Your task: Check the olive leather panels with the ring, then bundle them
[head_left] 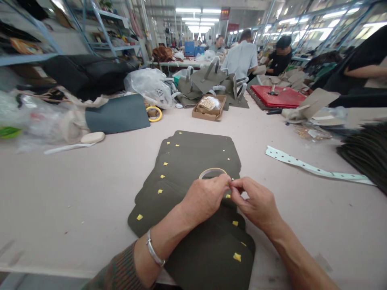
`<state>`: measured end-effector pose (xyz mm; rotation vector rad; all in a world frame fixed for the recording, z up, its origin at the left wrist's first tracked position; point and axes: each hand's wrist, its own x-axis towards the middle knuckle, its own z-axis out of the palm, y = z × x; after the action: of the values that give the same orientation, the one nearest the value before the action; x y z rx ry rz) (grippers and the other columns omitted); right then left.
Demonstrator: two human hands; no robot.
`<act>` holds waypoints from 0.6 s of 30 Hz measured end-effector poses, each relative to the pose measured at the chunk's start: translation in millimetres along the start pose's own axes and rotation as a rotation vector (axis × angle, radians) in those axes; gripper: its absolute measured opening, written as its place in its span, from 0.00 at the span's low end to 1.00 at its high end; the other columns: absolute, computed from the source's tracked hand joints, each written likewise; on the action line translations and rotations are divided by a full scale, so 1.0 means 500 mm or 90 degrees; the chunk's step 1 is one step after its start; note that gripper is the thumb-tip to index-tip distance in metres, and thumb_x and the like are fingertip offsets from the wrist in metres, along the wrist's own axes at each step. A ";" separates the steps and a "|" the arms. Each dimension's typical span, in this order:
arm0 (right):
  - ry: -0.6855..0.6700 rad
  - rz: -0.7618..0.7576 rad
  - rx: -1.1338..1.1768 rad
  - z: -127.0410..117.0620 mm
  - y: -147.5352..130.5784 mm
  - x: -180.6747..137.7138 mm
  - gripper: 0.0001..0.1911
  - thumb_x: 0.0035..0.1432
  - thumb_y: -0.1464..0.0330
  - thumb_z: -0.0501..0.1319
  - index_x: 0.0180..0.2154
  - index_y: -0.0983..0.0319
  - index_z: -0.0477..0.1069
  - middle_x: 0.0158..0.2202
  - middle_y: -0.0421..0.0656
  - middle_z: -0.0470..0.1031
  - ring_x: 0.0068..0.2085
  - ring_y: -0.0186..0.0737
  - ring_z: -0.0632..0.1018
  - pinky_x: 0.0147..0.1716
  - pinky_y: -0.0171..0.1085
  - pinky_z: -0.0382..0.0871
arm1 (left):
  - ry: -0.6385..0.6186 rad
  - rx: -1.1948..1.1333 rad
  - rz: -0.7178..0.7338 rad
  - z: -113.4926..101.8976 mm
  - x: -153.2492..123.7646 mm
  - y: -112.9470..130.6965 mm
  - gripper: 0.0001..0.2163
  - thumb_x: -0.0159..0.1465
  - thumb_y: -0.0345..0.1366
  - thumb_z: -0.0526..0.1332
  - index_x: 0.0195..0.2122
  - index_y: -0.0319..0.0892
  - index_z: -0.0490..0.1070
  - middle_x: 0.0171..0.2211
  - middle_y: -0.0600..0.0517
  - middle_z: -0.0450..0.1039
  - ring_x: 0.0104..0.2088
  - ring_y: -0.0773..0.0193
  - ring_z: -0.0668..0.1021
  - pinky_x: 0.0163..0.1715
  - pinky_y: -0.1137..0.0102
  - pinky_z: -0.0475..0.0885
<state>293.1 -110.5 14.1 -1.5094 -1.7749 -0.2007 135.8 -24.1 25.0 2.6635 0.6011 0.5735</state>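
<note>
- Left hand [205, 197] was curled on a yellow-rimmed tape roll [212, 169]; right hand [256, 201] pinched, apparently on its tape end.
- Dark olive, overlapping flat panels [208, 262] lay beneath on the pale table [75, 177], small yellow tape squares [237, 257] along both sides.
- Step looked like tearing tape; next probably needed a clean pull, then pressing onto a panel edge.

Bright light from ceiling tubes [209, 19], glaring white at upper centre; left and right edges stretched, blurred.
</note>
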 end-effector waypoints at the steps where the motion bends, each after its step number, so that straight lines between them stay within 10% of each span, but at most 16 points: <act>1: 0.008 0.008 -0.004 -0.003 0.002 0.002 0.06 0.57 0.76 0.57 0.31 0.62 0.71 0.25 0.39 0.73 0.25 0.32 0.73 0.28 0.32 0.66 | 0.003 0.019 -0.005 0.000 0.007 0.001 0.04 0.69 0.35 0.51 0.40 0.43 0.64 0.35 0.55 0.76 0.35 0.64 0.79 0.30 0.72 0.72; 10: -0.036 0.543 0.328 0.003 0.054 0.036 0.10 0.51 0.62 0.61 0.25 0.63 0.71 0.17 0.37 0.71 0.19 0.34 0.73 0.21 0.33 0.68 | 0.162 0.043 0.051 0.028 0.054 0.002 0.10 0.69 0.32 0.48 0.33 0.41 0.66 0.27 0.54 0.72 0.28 0.66 0.75 0.26 0.73 0.67; 18: -0.226 0.592 0.355 0.000 0.127 0.013 0.16 0.51 0.56 0.62 0.30 0.64 0.73 0.20 0.37 0.70 0.18 0.30 0.68 0.19 0.31 0.63 | 0.002 0.165 -0.011 0.057 0.049 -0.048 0.05 0.68 0.30 0.53 0.36 0.42 0.68 0.32 0.52 0.72 0.34 0.61 0.74 0.33 0.68 0.70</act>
<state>349.5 -87.6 -4.2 -1.8135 -1.0439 0.9846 161.0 1.0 -2.1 2.8945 0.7440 0.5268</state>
